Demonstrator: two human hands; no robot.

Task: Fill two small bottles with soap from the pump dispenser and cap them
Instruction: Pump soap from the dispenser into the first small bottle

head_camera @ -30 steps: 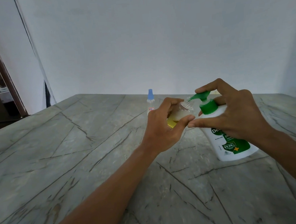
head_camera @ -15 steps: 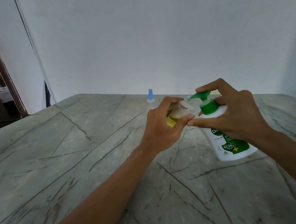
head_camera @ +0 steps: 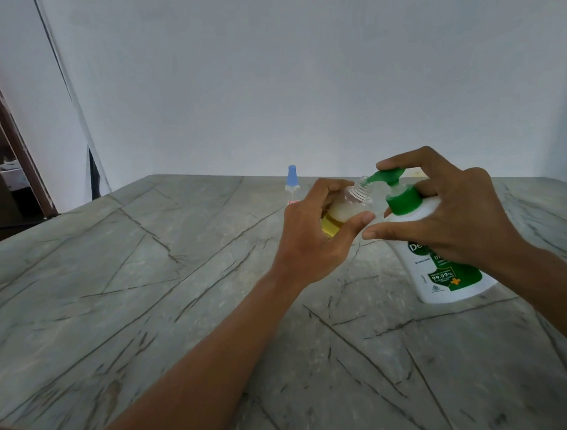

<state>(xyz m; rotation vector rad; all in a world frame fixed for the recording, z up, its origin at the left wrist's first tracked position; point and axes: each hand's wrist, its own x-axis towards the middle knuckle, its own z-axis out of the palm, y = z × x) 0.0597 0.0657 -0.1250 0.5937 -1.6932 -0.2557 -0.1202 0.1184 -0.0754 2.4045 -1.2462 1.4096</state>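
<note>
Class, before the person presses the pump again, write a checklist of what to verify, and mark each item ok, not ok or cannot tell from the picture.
1. Small bottle held by the left hand: ok.
2. Bottle mouth open, meeting the green pump spout: ok.
3. Right hand on the dispenser, finger on the pump top: ok.
4. Room left in the bottle, yellow soap only in the lower part: ok.
5. Dispenser standing upright on the table: not ok, it leans.
6. Cap for this bottle within reach: cannot tell.
</note>
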